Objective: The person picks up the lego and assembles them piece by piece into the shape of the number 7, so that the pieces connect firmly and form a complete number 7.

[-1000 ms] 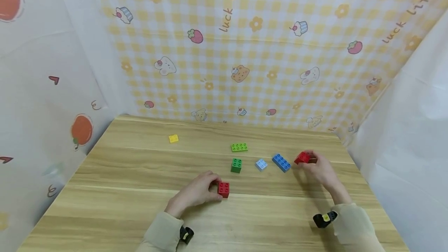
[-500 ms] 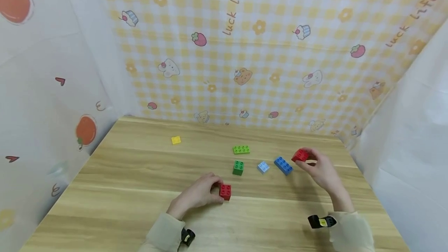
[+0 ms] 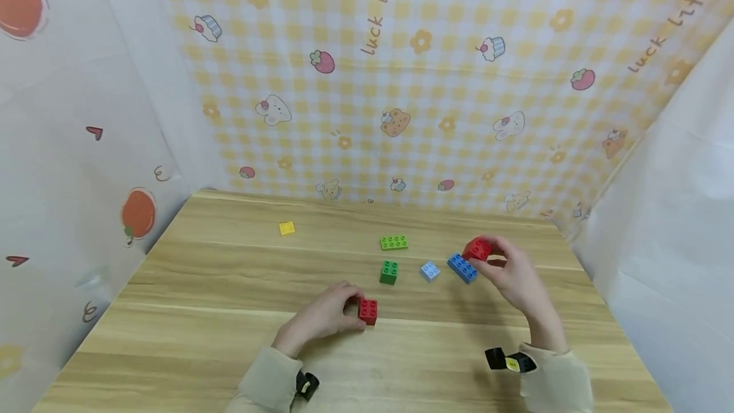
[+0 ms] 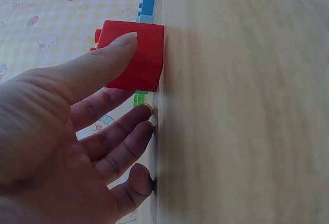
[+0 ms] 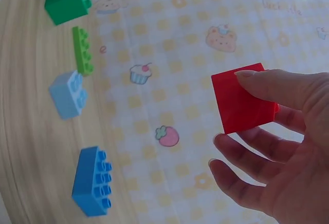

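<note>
Red block (image 3: pixel 368 312) at the lower centre of the head view rests on the wooden table (image 3: pixel 189 311), pinched by the left hand (image 3: pixel 321 316). Right of centre, the right hand (image 3: pixel 518 278) pinches a second red block (image 3: pixel 477 249), tilted and raised off the table near the long blue block (image 3: pixel 462 268). Further left lie a pale blue block (image 3: pixel 429 271), a dark green block (image 3: pixel 388 273) and a lime block (image 3: pixel 394 243); a yellow block (image 3: pixel 287 228) sits left of centre, well apart.

Desk (image 3: pixel 189 336), light wood-grain top. Upon it: red plastic block (image 3: pixel 368 312), upright, pinched by left grip (image 3: pixel 317 317); green plastic block (image 3: pixel 388 273), thin lime-green oblong plastic brick (image 3: pixel 394 243), yellow square plastic brick (image 3: pixel 287 228), all beyond left grip; pale-blue square plastic brick (image 3: pixel 430 271), between grips; blue oblong plastic brick (image 3: pixel 462 268), beside right grip (image 3: pixel 518 280).
</note>
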